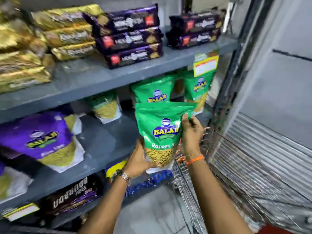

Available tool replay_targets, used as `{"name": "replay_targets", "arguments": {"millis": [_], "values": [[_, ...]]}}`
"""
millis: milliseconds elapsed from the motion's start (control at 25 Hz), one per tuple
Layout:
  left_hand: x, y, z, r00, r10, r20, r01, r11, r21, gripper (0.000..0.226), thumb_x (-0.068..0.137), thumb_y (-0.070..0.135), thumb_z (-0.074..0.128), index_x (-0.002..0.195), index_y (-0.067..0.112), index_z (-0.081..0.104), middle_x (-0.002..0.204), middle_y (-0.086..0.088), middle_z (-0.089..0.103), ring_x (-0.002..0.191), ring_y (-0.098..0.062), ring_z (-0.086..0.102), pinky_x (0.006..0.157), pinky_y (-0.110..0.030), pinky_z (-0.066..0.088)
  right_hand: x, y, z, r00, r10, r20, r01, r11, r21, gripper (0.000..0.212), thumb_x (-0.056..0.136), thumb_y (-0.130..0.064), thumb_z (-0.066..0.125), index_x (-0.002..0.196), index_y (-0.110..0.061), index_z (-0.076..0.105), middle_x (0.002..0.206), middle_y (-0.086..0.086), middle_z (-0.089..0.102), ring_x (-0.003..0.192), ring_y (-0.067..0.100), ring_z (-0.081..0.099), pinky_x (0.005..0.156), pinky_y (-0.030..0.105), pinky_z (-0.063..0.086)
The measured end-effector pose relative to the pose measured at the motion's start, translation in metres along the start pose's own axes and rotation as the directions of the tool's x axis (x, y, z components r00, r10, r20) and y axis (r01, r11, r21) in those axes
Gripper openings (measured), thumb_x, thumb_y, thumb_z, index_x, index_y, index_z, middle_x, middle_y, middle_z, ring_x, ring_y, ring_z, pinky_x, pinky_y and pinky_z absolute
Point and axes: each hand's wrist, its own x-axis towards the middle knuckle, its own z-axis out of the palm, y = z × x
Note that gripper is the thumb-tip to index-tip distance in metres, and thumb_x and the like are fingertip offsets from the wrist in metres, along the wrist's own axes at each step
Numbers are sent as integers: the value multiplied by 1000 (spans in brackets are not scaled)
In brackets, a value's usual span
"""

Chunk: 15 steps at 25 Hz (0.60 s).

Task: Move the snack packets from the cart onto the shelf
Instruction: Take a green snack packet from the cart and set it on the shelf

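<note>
Standing upright in both hands is a green Balaji packet (160, 130), held in the air in front of the middle shelf (104, 141), its clear lower window showing yellow strands. The left hand (140, 159) is cupping the packet's lower left corner, fingers wrapping under the base and pressing on it; a metal bracelet (124, 175) is sitting at that wrist. The right hand (191, 134) is pinching the packet's right edge, fingertips (185, 118) closing on the film near the top seal, with an orange thread band (194, 159) circling the wrist. Just behind the right fingertips, more green packets (152, 92) are standing at the back of the middle shelf, another (196, 88) farther right and one (105, 107) to the left. Well left of the left fingers, a purple Balaji packet (40, 139) is leaning on the same shelf. Below and right of the right hand, the wire cart (190, 174) is showing its rim and mesh; what it is carrying cannot be told. Above the fingers, the upper shelf (118, 76) is bearing stacked dark purple biscuit packs (131, 36) and gold packs (67, 31), blurred. Under the left wrist, dark chocolate-coloured packs (72, 198) are lying on the lower shelf.
</note>
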Motion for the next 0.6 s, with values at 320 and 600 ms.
{"name": "replay_targets", "arguments": {"millis": [320,600], "values": [[17,-46,-116,935,-60,-350,5,988,-155,109,43,36,96,134,22,38,130,19,61,125,-6,56,108,-42,44,2,28,162,931,-33,363,94,984,-151,30,89,-25,65,67,-20,46,66,5,30,66,17,26,59,42,21],[34,-84,-127,899,-171,-403,102,977,-187,113,38,41,92,136,17,40,113,19,68,106,-6,67,88,-34,57,0,55,191,905,117,408,5,958,-285,42,88,3,63,61,-23,44,44,-20,48,47,-7,41,55,13,37]]}}
